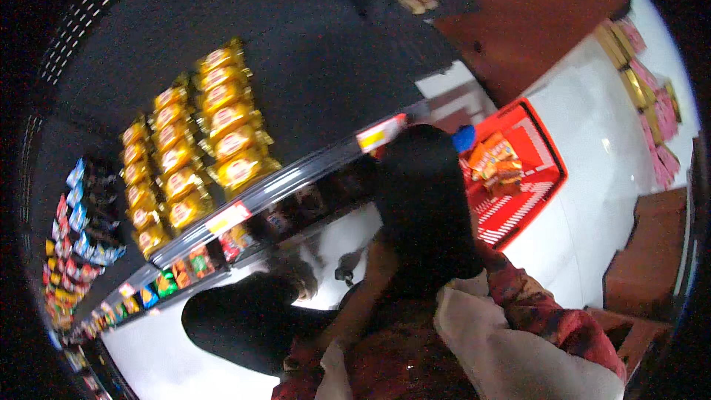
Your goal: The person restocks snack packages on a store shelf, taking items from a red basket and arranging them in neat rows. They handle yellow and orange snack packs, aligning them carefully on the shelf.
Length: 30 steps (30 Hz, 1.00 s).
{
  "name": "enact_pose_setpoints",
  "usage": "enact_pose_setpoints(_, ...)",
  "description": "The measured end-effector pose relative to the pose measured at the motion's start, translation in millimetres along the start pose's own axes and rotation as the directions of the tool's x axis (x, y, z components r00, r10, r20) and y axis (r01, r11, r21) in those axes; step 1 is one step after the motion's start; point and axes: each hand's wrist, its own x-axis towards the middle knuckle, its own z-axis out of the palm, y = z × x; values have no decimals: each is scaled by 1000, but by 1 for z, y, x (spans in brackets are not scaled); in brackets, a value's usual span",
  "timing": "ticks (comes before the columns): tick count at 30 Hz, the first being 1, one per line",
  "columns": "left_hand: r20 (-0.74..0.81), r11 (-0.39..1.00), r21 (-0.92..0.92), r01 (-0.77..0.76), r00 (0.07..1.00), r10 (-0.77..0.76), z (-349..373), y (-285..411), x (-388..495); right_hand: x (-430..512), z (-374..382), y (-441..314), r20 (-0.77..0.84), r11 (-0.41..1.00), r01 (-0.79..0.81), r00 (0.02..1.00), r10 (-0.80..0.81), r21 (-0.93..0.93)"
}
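Note:
My bent knees in dark trousers rise before me beside a low shop shelf. My left forearm runs up between them, and the part of my left hand [382, 261] that shows rests by the inner side of the right knee [425, 205]; its fingers are hidden in shadow. The right arm, in a red patterned sleeve [555, 311], reaches forward behind that knee, which hides my right hand. Just past the knee stands a red plastic shopping basket [547, 150] holding several orange snack packets [494, 158].
Gold-wrapped packets [236, 141] stand in rows on the dark shelf [322, 78], with price tags [228, 218] along its edge. Smaller colourful packets [166, 283] fill a lower shelf. Pink and gold packs [658, 105] lie on the white floor [594, 178] near brown cardboard boxes [644, 244].

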Motion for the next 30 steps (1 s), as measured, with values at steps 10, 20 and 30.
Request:
enact_pose_setpoints(10, -456, 953, -46, -301, 854, 248, -25, 102, -14, 30, 25, 8, 64, 982, 181, 981, -184, 55)
enact_pose_setpoints(20, -151, 508, 622, -597, 545, 825, -23, 211, -9, 65, 51, 14, 280, 981, 186, 941, -192, 50)
enact_pose_setpoints(30, 89, 314, 685, -658, 503, 860, -9, 251, 43, 160, -86, 125, -76, 782, -7, 995, 70, 624)
